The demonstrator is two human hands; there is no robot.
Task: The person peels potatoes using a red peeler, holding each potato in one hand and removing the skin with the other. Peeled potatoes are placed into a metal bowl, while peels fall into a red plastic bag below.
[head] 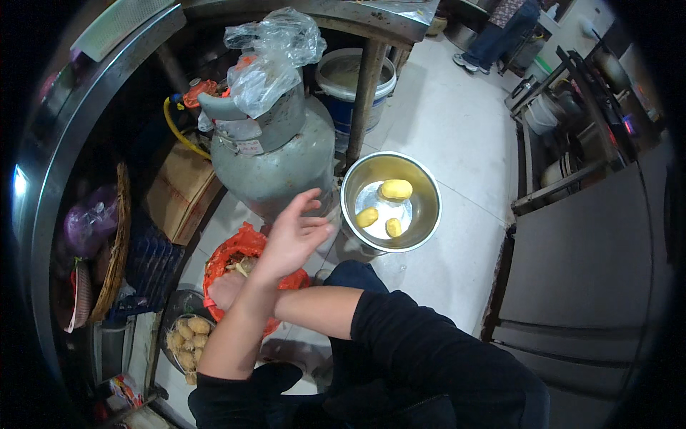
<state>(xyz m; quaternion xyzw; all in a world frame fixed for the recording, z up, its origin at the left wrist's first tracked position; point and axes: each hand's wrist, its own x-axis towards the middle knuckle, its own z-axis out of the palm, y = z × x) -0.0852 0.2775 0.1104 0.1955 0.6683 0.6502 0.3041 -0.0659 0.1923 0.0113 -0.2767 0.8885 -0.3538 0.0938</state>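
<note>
My left hand is held out with its fingers apart, to the left of a stainless-steel pot, and nothing is in it. Three peeled yellow potatoes lie apart on the pot's bottom. Crossing beneath my left forearm, my right arm reaches to a red plastic bag holding scraps. My right hand is at the bag's left side, its fingers hidden, so whether it grips anything does not show. Several unpeeled potatoes fill a container on the floor, left of my left forearm.
A grey gas cylinder with clear plastic on top stands beyond my left hand. Behind a metal table leg is a lidless white-and-blue bucket. Crates and a cardboard box line the left. Another person stands at the far right.
</note>
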